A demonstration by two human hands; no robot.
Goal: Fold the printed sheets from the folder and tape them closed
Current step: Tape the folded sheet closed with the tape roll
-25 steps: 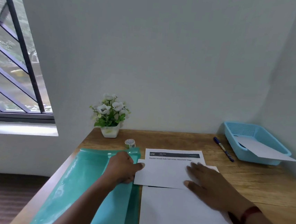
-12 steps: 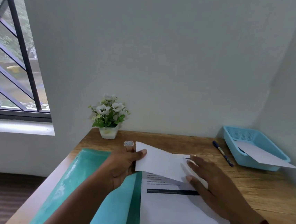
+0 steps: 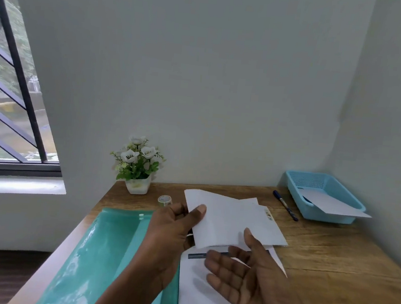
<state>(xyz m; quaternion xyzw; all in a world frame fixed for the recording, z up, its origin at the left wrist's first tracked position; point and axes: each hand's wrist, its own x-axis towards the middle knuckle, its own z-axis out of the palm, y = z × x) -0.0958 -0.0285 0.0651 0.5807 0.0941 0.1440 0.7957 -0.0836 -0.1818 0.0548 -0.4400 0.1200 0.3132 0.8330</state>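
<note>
Head view: the left hand (image 3: pixel 169 232) pinches the folded sheet (image 3: pixel 232 221) by its left end; its long axis runs rightward above the desk (image 3: pixel 331 262). The right hand (image 3: pixel 243 278), fingers spread and palm up, is just under the sheet. The tape roll (image 3: pixel 164 200) sits just left of the sheet, nearer the left hand.

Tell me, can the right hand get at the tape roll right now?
Probably not directly: the left hand and the folded sheet it pinches lie between the open right hand and the tape roll; it would need to reach over them.
</note>
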